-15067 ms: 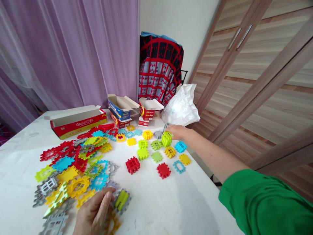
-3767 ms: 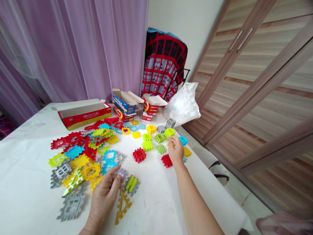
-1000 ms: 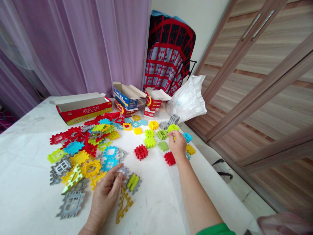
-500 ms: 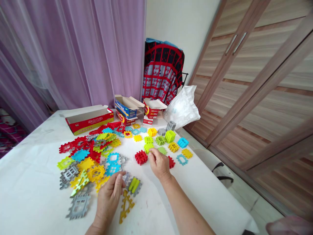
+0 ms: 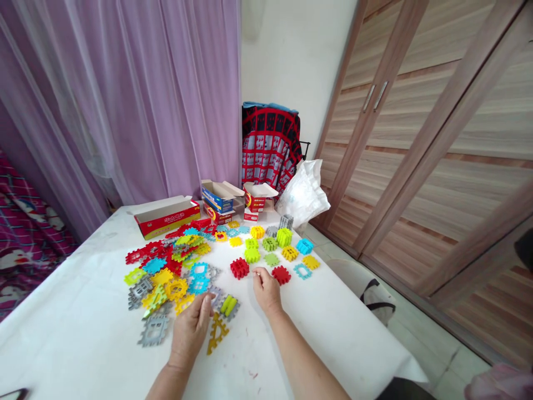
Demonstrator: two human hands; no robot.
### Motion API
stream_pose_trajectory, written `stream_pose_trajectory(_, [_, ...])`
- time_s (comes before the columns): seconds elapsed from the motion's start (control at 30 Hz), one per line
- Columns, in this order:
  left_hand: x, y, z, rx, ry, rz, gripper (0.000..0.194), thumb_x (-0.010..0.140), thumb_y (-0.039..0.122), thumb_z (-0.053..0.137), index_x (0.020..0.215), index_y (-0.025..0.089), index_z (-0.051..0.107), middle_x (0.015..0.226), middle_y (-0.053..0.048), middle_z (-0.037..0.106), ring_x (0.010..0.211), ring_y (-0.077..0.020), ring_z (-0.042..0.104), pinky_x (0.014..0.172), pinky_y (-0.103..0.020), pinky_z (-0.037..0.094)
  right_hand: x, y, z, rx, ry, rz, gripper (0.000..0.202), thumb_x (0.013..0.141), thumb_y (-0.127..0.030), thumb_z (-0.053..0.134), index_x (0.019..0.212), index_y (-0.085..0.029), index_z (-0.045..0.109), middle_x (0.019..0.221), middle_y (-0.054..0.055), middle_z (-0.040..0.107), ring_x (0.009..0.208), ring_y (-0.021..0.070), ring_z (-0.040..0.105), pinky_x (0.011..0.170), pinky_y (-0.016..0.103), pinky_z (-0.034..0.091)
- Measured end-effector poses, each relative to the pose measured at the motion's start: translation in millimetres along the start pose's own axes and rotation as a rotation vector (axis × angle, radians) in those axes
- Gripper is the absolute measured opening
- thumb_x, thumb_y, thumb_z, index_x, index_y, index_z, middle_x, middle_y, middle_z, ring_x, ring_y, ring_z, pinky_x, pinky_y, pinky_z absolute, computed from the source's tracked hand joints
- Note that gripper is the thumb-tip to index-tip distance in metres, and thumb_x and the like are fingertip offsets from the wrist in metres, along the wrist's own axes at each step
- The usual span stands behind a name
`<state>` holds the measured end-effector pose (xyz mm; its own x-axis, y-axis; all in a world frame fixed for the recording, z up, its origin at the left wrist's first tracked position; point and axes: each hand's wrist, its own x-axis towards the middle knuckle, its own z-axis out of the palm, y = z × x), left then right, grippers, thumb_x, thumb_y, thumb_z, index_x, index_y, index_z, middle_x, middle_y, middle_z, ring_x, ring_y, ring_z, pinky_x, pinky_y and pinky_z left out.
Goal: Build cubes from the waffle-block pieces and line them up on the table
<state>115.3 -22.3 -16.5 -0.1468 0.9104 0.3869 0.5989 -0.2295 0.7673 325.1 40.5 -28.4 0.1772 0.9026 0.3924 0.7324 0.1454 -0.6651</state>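
From where I stand, I see two bare hands and two bare forearms over the table (image 5: pixel 333 333). The left hand (image 5: pixel 191 328) has a rounded thumb with a pale nail, and its wrist is uncovered. The right hand (image 5: pixel 267 290) has plain, ringless-looking fingers, small from here, and a smooth, uncovered wrist. Both forearms are slim at the wrist and broaden toward the table's near edge, bare as far as I can see.

Open tabletop (image 5: pixel 328 316) right of right hand (image 5: pixel 266 288); red stack (image 5: pixel 240 269) blocks left, boxes (image 5: pixel 219 203) far side.
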Motion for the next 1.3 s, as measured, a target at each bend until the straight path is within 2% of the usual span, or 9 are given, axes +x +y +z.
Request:
stream_pose_trajectory(0.13, [-14.2, 2.7, -13.8, 0.023, 0.000, -0.033, 0.042, 0.089, 0.054, 0.038, 0.084, 0.025, 0.068, 0.054, 0.003, 0.063, 0.048, -0.0143, 0.062, 0.051, -0.022, 0.049, -0.3, 0.0, -0.7, -0.089, -0.063, -0.024, 0.029, 0.089, -0.028, 0.043, 0.096, -0.024, 0.071, 0.079, 0.003, 0.075, 0.072, 0.0183, 0.068, 0.064, 0.023, 0.043])
stream_pose_trajectory(0.37, [-45.3, 6.9, -37.4, -0.040, 0.020, -0.171, 0.052, 0.086, 0.065, 0.036, 0.080, 0.024, 0.066, 0.053, 0.003, 0.061, 0.044, -0.0145, 0.058, 0.048, -0.025, 0.049, -5.4, -0.3, -2.4, -0.139, -0.078, -0.084, 0.029, 0.088, -0.027, 0.043, 0.094, -0.024, 0.071, 0.079, 0.003, 0.075, 0.069, 0.0179, 0.067, 0.059, 0.022, 0.042])
stream_pose_trajectory(0.53, [-49.4, 4.5, -38.3, -0.141, 0.082, -0.274, 0.057, 0.082, 0.071, 0.039, 0.080, 0.021, 0.066, 0.050, 0.004, 0.058, 0.039, -0.0139, 0.052, 0.045, -0.026, 0.046, -4.0, 6.5, 2.2, -0.113, -0.077, -0.101, 0.030, 0.088, -0.030, 0.041, 0.092, -0.026, 0.071, 0.076, 0.003, 0.075, 0.068, 0.0188, 0.067, 0.058, 0.023, 0.043])
stream_pose_trajectory(0.87, [-49.7, -0.2, -33.4, -0.212, 0.070, -0.294, 0.055, 0.084, 0.069, 0.041, 0.080, 0.020, 0.067, 0.049, 0.004, 0.055, 0.039, -0.0118, 0.049, 0.044, -0.025, 0.042, -0.6, 13.0, 5.6, 0.127, -0.008, -0.063, 0.039, 0.084, -0.043, 0.038, 0.085, -0.024, 0.072, 0.082, 0.008, 0.076, 0.071, 0.0237, 0.069, 0.063, 0.030, 0.048])
stream_pose_trajectory(0.97, [-43.9, -6.0, -34.6, -0.192, 0.071, -0.281, 0.052, 0.086, 0.065, 0.041, 0.081, 0.020, 0.067, 0.050, 0.004, 0.055, 0.041, -0.0115, 0.049, 0.045, -0.024, 0.042, 3.9, 12.8, 5.6, 0.220, 0.022, -0.017, 0.040, 0.082, -0.047, 0.039, 0.083, -0.023, 0.071, 0.076, 0.009, 0.075, 0.067, 0.0239, 0.069, 0.062, 0.031, 0.049])
stream_pose_trajectory(1.07, [-28.3, -7.1, -43.9, -0.098, 0.072, -0.230, 0.053, 0.087, 0.064, 0.040, 0.079, 0.020, 0.067, 0.051, 0.003, 0.056, 0.042, -0.0116, 0.050, 0.045, -0.023, 0.042, 9.5, 11.6, 5.1, 0.294, 0.035, 0.025, 0.041, 0.081, -0.051, 0.041, 0.080, -0.022, 0.070, 0.068, 0.010, 0.073, 0.059, 0.0235, 0.066, 0.059, 0.031, 0.050])
stream_pose_trajectory(1.2, [5.9, -5.4, -64.0, 0.179, 0.094, -0.134, 0.056, 0.090, 0.063, 0.030, 0.077, 0.021, 0.065, 0.053, 0.001, 0.060, 0.048, -0.0134, 0.057, 0.050, -0.024, 0.046, 14.1, 9.6, 5.4, 0.362, 0.039, 0.038, 0.037, 0.079, -0.051, 0.046, 0.078, -0.022, 0.070, 0.072, 0.010, 0.074, 0.062, 0.0237, 0.067, 0.060, 0.031, 0.051])
stream_pose_trajectory(1.3, [37.9, -9.6, -75.9, 0.308, 0.087, -0.125, 0.046, 0.090, 0.056, 0.036, 0.080, 0.023, 0.066, 0.062, 0.001, 0.067, 0.058, -0.0143, 0.062, 0.057, -0.023, 0.048, 14.6, 10.4, 6.2, 0.397, 0.017, 0.049, 0.039, 0.080, -0.052, 0.047, 0.080, -0.021, 0.070, 0.063, 0.008, 0.071, 0.054, 0.0219, 0.063, 0.057, 0.030, 0.050])
